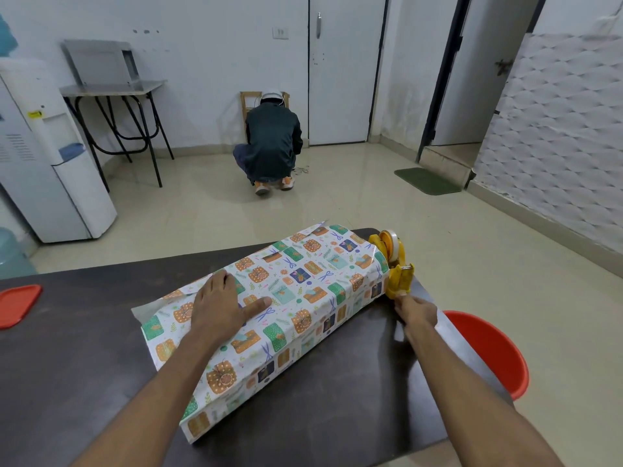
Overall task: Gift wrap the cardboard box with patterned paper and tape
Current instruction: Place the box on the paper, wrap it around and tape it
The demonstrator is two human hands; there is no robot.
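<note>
A long box covered in white patterned paper (pixel 303 291) lies diagonally on the dark table (pixel 84 348). My left hand (pixel 222 306) lies flat on its top, fingers straight, pressing the paper down. A yellow tape dispenser (pixel 394 264) with a roll of clear tape stands at the box's right end. My right hand (pixel 416 311) is just in front of the dispenser's cutter, fingers pinched on the tape end. The paper's loose edges stick out at both ends of the box.
A red lid (pixel 17 305) lies at the table's left edge. A red tub (pixel 495 352) stands on the floor right of the table. A person (pixel 271 143) crouches by the far wall. A water dispenser (pixel 50 153) is at the left.
</note>
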